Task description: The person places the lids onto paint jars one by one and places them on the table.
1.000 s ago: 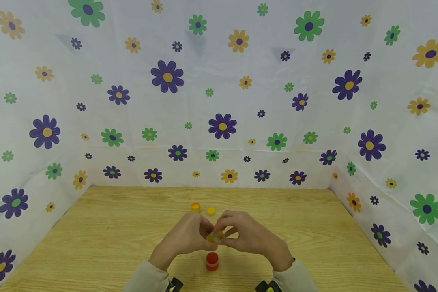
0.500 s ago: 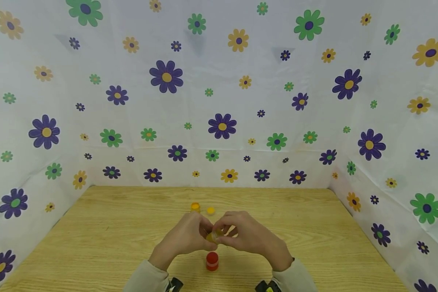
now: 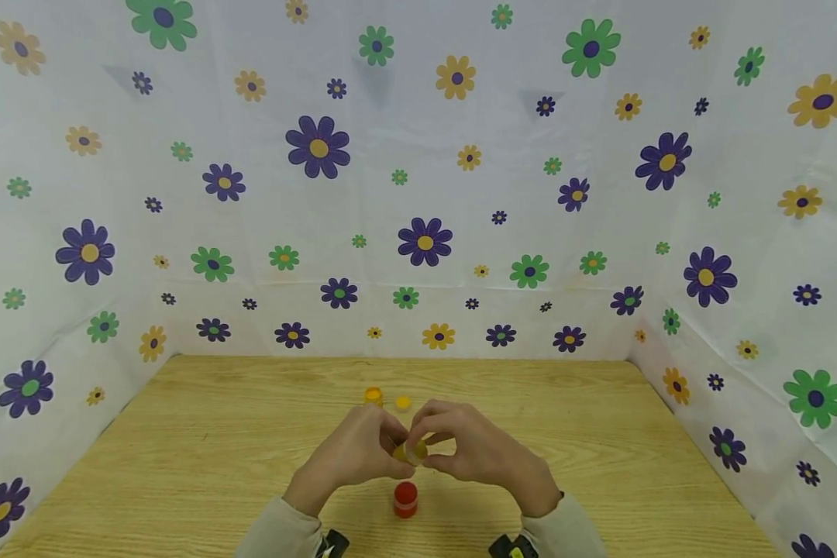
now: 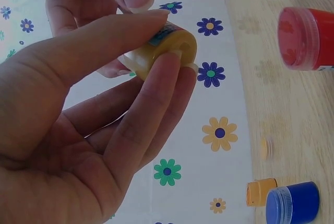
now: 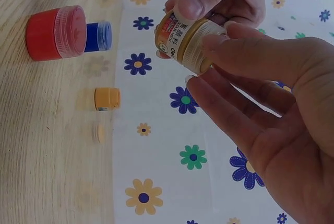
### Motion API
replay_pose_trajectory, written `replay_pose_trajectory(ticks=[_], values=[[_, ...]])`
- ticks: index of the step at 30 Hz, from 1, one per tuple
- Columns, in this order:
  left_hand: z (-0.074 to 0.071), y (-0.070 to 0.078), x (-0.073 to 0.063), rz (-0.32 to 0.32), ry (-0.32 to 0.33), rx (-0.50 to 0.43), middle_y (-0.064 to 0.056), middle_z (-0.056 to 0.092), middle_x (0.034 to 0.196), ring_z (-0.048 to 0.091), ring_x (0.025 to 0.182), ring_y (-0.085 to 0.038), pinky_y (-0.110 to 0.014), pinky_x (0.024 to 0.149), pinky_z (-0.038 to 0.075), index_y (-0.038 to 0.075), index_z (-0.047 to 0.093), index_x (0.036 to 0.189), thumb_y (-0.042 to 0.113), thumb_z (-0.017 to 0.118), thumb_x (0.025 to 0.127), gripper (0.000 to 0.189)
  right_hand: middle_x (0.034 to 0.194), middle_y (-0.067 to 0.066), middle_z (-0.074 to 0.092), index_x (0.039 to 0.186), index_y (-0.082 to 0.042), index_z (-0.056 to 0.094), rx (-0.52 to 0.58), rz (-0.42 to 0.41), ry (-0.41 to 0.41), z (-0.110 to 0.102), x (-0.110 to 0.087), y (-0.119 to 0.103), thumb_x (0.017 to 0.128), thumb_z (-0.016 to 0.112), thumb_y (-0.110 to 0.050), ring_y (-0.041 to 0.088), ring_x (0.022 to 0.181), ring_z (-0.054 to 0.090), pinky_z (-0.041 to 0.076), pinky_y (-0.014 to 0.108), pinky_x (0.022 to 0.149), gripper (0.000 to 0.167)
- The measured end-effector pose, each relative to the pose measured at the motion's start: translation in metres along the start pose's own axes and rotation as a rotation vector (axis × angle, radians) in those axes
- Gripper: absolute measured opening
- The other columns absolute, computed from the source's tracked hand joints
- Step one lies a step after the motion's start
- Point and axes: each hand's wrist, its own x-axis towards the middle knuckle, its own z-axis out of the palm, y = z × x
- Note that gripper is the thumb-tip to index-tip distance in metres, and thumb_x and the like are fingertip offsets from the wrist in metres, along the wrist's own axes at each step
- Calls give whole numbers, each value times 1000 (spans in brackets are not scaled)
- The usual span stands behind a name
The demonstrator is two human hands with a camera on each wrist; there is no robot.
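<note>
Above the table, my left hand (image 3: pixel 354 449) grips the body of a small ochre paint jar (image 5: pixel 169 33), thumb on one side and fingers on the other. The jar is tilted, with a printed label showing in the right wrist view. With thumb and fingertips, my right hand (image 3: pixel 477 446) pinches the jar's clear ribbed lid (image 5: pixel 195 51), which sits on the jar. In the left wrist view the jar's base (image 4: pixel 182 46) faces the camera. Below the hands stands a red paint jar (image 3: pixel 405 500) with its lid on.
Farther back stands an orange-yellow paint jar (image 3: pixel 373 395), lidless, its loose lid (image 3: pixel 403 403) lying to its right. A blue paint jar (image 4: pixel 300 203) shows in both wrist views, hidden in the head view. Flower-printed cloth (image 3: pixel 418 194) encloses the wooden table (image 3: pixel 565 434).
My right fingers have shifted slightly on the lid, moving back and forth. The left hand keeps its hold on the ochre jar, and the jars on the table have not moved.
</note>
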Motion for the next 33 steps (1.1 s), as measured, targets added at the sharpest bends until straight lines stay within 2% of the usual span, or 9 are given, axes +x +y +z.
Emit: replay_pose_trajectory(ticks=[6,14,25,30,33], values=[[1,1,-1,12,0,1,-1,79,85,70,73,-12,-26,66,57,9,81,94,12,90,76,20,112,8,70,104,-7,75,-10,-23,-8,2,1,0,88,77,4,18,105,68,58,19,89,20],[3,2,-1,18,2,1,-3,79,85,70,72,-12,-25,65,57,7,81,96,10,90,75,23,106,6,71,108,-8,75,33,65,-7,2,-1,-2,91,76,-2,13,99,69,59,19,83,19],[4,3,0,17,15,18,-1,78,83,67,71,-12,-24,64,56,8,81,95,11,90,75,21,100,4,73,111,-9,76,11,108,16,3,-1,0,95,74,-12,4,86,66,58,16,78,16],[4,3,-1,-7,22,20,-2,78,84,68,73,-12,-26,65,56,6,81,95,11,90,75,23,109,6,75,117,-7,74,-8,67,37,3,-1,1,95,75,-13,12,96,69,60,20,79,23],[2,3,-2,-19,17,11,-2,78,85,69,74,-12,-26,66,57,6,81,96,12,91,75,24,113,5,73,115,-8,74,-16,31,47,1,-1,1,92,77,-9,16,104,69,60,22,83,23]])
